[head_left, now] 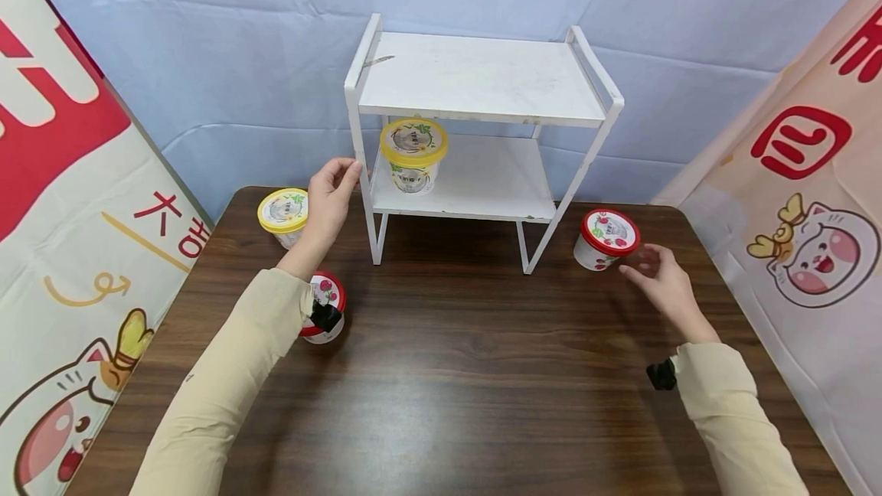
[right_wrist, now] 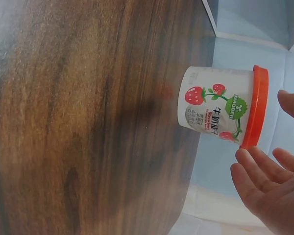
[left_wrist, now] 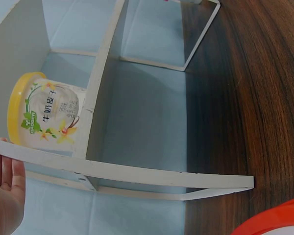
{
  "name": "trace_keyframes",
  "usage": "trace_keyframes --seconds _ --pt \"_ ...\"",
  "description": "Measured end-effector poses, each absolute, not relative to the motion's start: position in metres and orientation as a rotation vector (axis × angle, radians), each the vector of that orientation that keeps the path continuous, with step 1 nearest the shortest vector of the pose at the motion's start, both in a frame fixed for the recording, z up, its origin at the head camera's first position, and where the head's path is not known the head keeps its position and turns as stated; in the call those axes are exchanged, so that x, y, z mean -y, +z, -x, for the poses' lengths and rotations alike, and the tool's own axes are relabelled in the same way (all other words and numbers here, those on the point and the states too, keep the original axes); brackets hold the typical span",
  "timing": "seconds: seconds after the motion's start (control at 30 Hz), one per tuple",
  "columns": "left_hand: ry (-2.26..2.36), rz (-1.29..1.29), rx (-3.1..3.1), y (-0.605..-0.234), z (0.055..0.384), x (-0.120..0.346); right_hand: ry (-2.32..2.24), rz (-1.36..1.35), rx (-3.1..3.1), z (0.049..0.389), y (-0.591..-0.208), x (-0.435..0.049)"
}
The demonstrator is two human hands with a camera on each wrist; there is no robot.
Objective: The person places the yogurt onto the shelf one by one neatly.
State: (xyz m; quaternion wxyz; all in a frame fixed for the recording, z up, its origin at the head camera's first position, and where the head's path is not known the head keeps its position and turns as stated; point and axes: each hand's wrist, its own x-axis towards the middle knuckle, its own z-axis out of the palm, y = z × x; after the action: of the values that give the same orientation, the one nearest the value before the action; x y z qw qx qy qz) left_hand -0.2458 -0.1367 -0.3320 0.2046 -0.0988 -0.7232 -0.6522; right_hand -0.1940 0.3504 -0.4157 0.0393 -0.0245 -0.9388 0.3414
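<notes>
My left hand (head_left: 332, 201) is at the left front post of a white two-tier shelf (head_left: 482, 79); the thumb lies against the post and the fingers pass behind it, gripping it. Close by on the lower tier stands a yellow-lidded ice cream cup (head_left: 413, 155), upright. At the right, my right hand (head_left: 663, 282) is spread with fingers apart beside a red-lidded strawberry ice cream cup (head_left: 606, 239) standing on the table. In the right wrist view, fingertips (right_wrist: 242, 155) are at the edge of this cup's red lid (right_wrist: 257, 105); whether they touch is unclear.
Another yellow-lidded cup (head_left: 282, 214) stands left of the shelf, partly behind my left hand. A second red-lidded cup (head_left: 327, 293) is partly hidden by my left wrist. The brown wooden table (head_left: 441, 373) meets a blue cloth backdrop (head_left: 241, 60) and printed side panels.
</notes>
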Motion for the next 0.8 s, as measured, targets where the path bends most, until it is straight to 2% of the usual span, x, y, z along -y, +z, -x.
trace_keyframes --seconds 0.27,0.47,0.8 --pt "-1.843 0.274 1.997 -0.345 0.259 0.141 1.071 0.128 2.885 0.202 -0.420 -0.353" --pt "-1.839 0.252 2.026 -0.331 0.246 0.137 1.096 0.162 2.888 0.208 -0.423 -0.354" --pt "-1.836 0.247 2.020 -0.332 0.246 0.137 1.197 0.240 2.883 0.217 -0.432 -0.358"
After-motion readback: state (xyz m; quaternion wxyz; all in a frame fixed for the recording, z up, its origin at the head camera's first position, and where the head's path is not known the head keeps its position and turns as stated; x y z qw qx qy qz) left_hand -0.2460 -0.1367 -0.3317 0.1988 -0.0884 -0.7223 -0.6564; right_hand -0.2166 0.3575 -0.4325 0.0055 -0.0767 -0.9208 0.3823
